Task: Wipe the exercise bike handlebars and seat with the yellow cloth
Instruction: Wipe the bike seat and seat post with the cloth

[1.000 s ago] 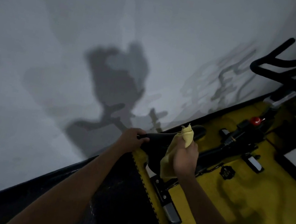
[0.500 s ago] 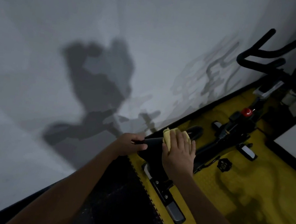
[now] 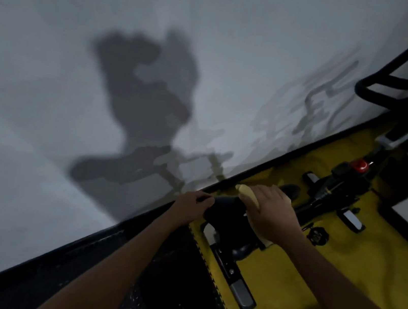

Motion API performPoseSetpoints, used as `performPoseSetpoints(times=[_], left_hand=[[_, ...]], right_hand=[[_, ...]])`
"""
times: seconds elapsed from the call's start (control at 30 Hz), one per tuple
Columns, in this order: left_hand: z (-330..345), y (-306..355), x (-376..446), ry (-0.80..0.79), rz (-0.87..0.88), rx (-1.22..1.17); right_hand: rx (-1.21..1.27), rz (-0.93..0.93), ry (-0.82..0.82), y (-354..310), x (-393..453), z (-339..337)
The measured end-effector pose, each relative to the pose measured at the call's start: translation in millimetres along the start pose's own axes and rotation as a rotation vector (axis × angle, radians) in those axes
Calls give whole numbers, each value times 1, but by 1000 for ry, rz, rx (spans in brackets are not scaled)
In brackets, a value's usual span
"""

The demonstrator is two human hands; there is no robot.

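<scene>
Two hands work on one black seat, low and right of centre in the view. The left hand grips the seat's rear edge at its 9 o'clock side, fingers curled over the rim. The right hand lies flat on the seat top, fingers spread and fairly straight, pressing one yellow cloth against it; a fold of the cloth pokes out at the hand's 11 o'clock and a small corner shows under the wrist at 5 o'clock. Most of the cloth is hidden beneath the palm.

One set of black handlebars rises at 2 o'clock from the seat, well apart from both hands, near the frame's upper right edge. Between seat and handlebars sits one red knob on the bike frame. Two grey pedals or foot pieces show: one at the right hand's 3 o'clock, one at its 1 o'clock. One grey-capped stabiliser bar lies on the yellow floor mat at 6 o'clock from the seat.

A black studded mat lies beneath the left forearm. The white wall fills the upper left and carries one dark shadow of the person and fainter shadows of the bike.
</scene>
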State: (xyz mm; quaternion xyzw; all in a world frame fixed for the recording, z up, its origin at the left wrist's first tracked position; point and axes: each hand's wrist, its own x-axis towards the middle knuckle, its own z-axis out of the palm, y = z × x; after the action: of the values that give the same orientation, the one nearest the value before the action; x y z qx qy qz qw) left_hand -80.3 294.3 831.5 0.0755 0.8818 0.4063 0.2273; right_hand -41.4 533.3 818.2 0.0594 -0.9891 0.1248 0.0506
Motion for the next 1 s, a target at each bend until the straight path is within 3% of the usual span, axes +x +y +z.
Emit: performPoseSetpoints(times=[0.17,0.27,0.37,0.53,0.63,0.87,1.0], left_hand=[[24,-3,0,80,-46,-94],[37,3,-7,158,-69,-115],[44,8,-7,222,-95,-134],[53,12,-9,286,-171,-195],[65,22,-9,405,-239,-225],[105,50,-11,751,-404,-441],[125,61,-20,800,-439,-486]], right_hand=[[-142,111,102,33,22,-23],[-264,177,-51,8,41,-26],[-349,-11,-187,-4,45,-12],[-232,-305,-314,33,57,-15],[-259,-328,-416,45,75,-25],[-26,-408,-348,42,65,-23],[-36,-567,-333,63,60,-33]])
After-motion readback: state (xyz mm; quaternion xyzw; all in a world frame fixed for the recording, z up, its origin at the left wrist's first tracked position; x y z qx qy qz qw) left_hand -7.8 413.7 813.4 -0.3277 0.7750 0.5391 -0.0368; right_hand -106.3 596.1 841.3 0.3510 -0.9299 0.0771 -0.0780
